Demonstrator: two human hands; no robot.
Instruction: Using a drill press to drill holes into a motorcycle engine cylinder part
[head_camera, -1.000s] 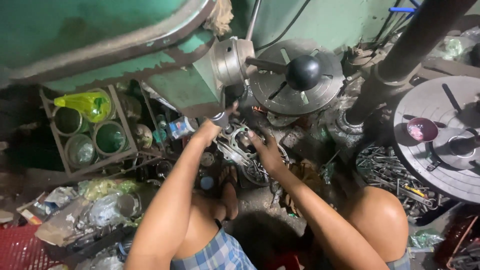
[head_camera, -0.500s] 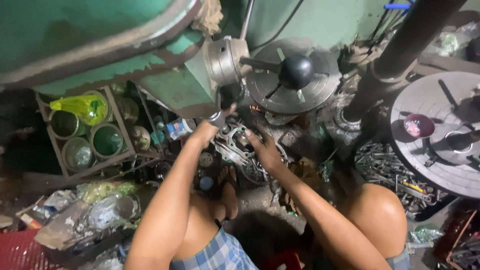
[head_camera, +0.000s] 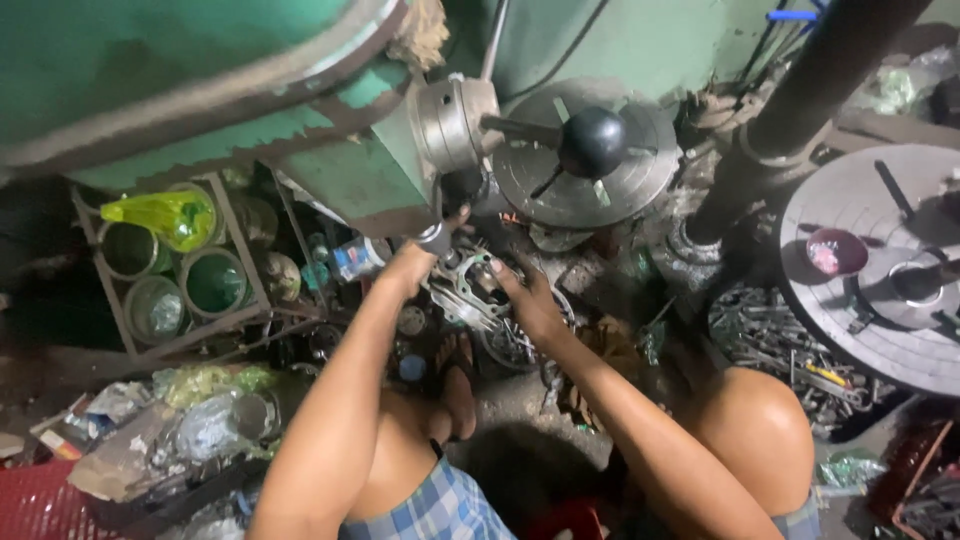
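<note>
the metal part (head_camera: 470, 290), a flat grey casting with round holes, lay just under the green machine (head_camera: 350, 180). the left hand (head_camera: 425, 258) was closed around a small tool at the part's upper edge. the right hand (head_camera: 530, 300) pressed on its right side, fingers spread. it looked heavy, stiff and probably oily, so gripping the rim seemed safest.

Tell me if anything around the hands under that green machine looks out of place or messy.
Both the left hand and right hand are on a metal part under the green machine. Odd spots: loose metal scrap heaped on the floor at right, and crumpled plastic and paper litter piled at lower left beside the can rack.
</note>
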